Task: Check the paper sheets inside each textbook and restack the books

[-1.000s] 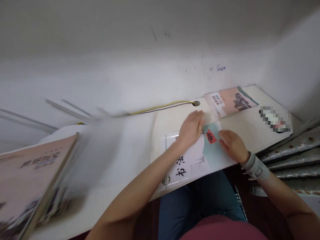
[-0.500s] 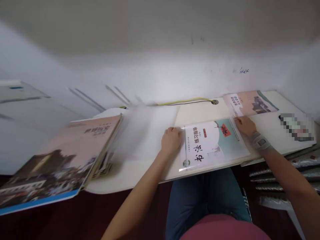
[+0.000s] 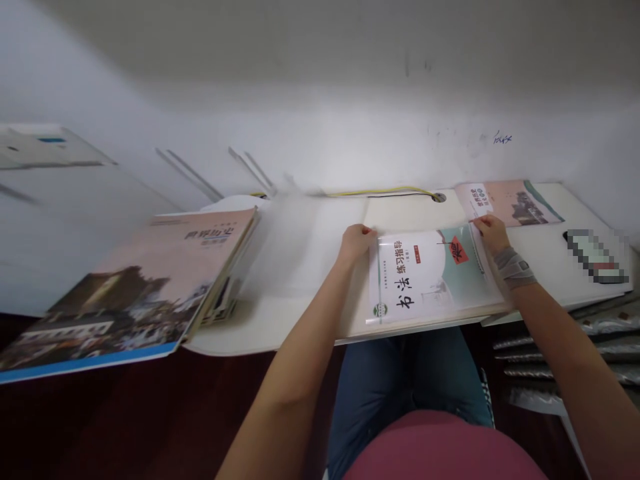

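Observation:
A calligraphy workbook (image 3: pixel 425 277) in a clear plastic cover lies sideways on the white desk (image 3: pixel 290 307), close to its front edge. My left hand (image 3: pixel 356 241) is closed, thumb and fingers pinching at the book's far left corner. At the far right corner, my right hand (image 3: pixel 491 233) pinches the clear cover's edge. Just behind my right hand is a pink history book (image 3: pixel 510 203), lying by the wall. A clear plastic sheet (image 3: pixel 300 247) appears to spread left of the workbook, blurred.
A stack of books topped by a large pink history book (image 3: pixel 135 287) sits at the left. A phone-like object (image 3: pixel 597 257), pixelated, lies at the right. A yellow cable (image 3: pixel 385 191) runs along the wall into a desk hole (image 3: pixel 439 197). Silvery wrapped items (image 3: pixel 565 350) sit below right.
Both hands have shifted to the workbook's far corners, and their fingers now pinch there. My left hand has moved away from the left side's middle. The view has shifted slightly.

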Available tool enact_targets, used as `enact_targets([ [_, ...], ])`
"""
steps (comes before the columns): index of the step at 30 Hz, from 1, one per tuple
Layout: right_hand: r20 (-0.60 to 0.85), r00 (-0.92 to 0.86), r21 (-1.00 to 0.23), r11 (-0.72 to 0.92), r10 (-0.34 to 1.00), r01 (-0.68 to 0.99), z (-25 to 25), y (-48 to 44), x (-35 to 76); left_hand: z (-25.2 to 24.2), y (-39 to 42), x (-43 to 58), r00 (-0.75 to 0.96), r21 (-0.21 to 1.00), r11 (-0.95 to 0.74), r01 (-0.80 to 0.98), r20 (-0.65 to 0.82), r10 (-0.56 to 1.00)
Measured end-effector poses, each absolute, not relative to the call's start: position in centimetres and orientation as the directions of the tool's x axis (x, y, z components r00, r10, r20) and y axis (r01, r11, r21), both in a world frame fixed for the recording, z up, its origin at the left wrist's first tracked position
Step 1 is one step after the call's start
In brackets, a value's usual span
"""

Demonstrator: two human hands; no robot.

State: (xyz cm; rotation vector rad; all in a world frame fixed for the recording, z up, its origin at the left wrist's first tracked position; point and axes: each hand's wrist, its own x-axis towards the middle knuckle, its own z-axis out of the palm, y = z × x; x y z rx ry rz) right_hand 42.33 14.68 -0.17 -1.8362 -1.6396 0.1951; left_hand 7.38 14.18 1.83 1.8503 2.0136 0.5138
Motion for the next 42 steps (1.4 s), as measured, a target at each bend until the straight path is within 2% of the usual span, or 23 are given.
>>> enact_targets([
  [6,0.283,0.239,-0.375,-0.122,0.929,0.919,-0.3,14.7,40.6,1.3,14.6,10.1,-0.117,0.355,0.100,0.930,0.024,0.993],
  [10,0.246,0.207,-0.236,-0.148,0.947,0.960,-0.6,14.6,39.2,0.8,15.1,11.3,-0.114,0.245,0.104,0.964,0.027,0.993],
  [16,0.189,0.208,-0.133,-0.185,0.960,0.974,-1.0,14.5,38.1,0.3,15.4,10.8,-0.094,0.142,0.086,0.986,0.054,0.994],
  [23,0.166,0.196,-0.104,-0.181,0.966,0.978,-1.1,14.8,38.2,2.0,14.7,10.9,-0.017,0.085,0.010,0.996,0.082,0.996],
  [27,0.160,0.177,-0.108,-0.161,0.971,0.981,-1.1,14.8,38.1,2.5,12.5,14.8,0.096,0.069,-0.106,0.992,0.144,0.985],
  [29,0.161,0.175,-0.114,-0.157,0.971,0.981,-1.1,14.6,38.0,1.8,11.1,17.1,0.126,0.102,-0.137,0.985,0.112,0.986],
  [32,0.161,0.169,-0.124,-0.150,0.972,0.981,-0.7,14.4,38.1,0.0,9.8,18.8,0.063,0.158,-0.072,0.985,0.062,0.996],
  [37,0.164,0.140,-0.148,-0.116,0.976,0.982,1.7,13.9,38.6,-1.8,9.8,18.3,0.070,0.181,-0.082,0.980,0.075,0.995],
  [40,0.215,0.041,-0.165,-0.005,0.976,0.986,2.9,13.0,35.7,-1.7,9.9,18.1,0.063,0.174,-0.073,0.982,0.062,0.996],
  [42,0.238,-0.121,-0.178,0.166,0.964,0.970,2.6,11.9,32.0,-1.6,9.9,17.9,0.074,0.159,-0.081,0.984,0.049,0.996],
])
